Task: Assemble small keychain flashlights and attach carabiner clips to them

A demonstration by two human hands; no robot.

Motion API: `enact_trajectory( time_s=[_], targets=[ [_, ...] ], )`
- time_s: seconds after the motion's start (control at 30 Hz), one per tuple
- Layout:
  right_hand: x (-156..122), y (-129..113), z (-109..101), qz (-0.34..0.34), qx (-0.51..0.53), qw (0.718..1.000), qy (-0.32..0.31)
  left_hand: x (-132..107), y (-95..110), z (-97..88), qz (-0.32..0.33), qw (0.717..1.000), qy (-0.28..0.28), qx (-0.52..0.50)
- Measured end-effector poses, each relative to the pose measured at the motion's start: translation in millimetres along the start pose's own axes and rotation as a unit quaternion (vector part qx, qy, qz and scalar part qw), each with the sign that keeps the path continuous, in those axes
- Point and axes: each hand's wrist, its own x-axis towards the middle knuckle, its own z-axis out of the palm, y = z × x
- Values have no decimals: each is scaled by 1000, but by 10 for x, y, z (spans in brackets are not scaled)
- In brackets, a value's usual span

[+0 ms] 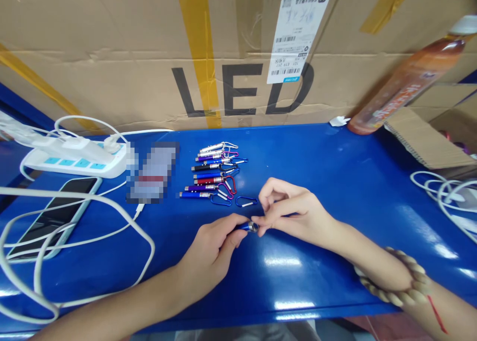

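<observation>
My left hand (219, 244) is closed around a small blue keychain flashlight (245, 226), its silvery end facing right. At that end, the thumb and index finger of my right hand (290, 209) are pinched together; what they hold, if anything, is too small to make out. Just beyond my hands lies a loose blue carabiner clip (246, 201). Several similar keychain flashlights in silver, purple, black, red and blue lie in a column to its left, with carabiner clips at their right ends; the nearest is a blue flashlight (196, 195).
On the blue table (316, 157), a phone (55, 216), white cables (149, 241), a power strip (78, 157) and a blurred-out device (152, 174) occupy the left. A large cardboard box (130, 72) stands behind. A drink bottle (406, 87) leans at the back right.
</observation>
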Motion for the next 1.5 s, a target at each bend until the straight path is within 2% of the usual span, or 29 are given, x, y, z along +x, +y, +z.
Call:
enact_trajectory(
  time_s=[0.27,0.43,0.63,0.8,0.93,1.23,1.3,1.37,1.43,1.5],
  targets=[
    [6,13,75,7,-25,1000,15,-28,-16,30,69,996,45,38],
    [30,-45,156,48,-32,996,68,-14,-56,26,132,981,113,91],
    [44,-77,255,192,64,975,94,-19,-95,40,189,948,175,188],
    [70,-83,246,344,175,921,56,-7,-115,40,202,936,188,220],
    [91,-96,216,403,194,894,40,15,-102,13,202,937,187,217],
    [48,-46,147,397,193,897,-2,25,-108,0,202,944,176,192],
    [46,-39,147,381,178,907,-2,22,-109,5,188,952,165,174],
    [50,-40,143,326,120,937,35,19,-101,4,152,965,155,149],
    [52,-44,128,233,34,968,83,13,-86,-1,103,976,148,120],
    [47,-44,105,133,-28,986,101,7,-74,-7,61,983,146,98]
  ],
)
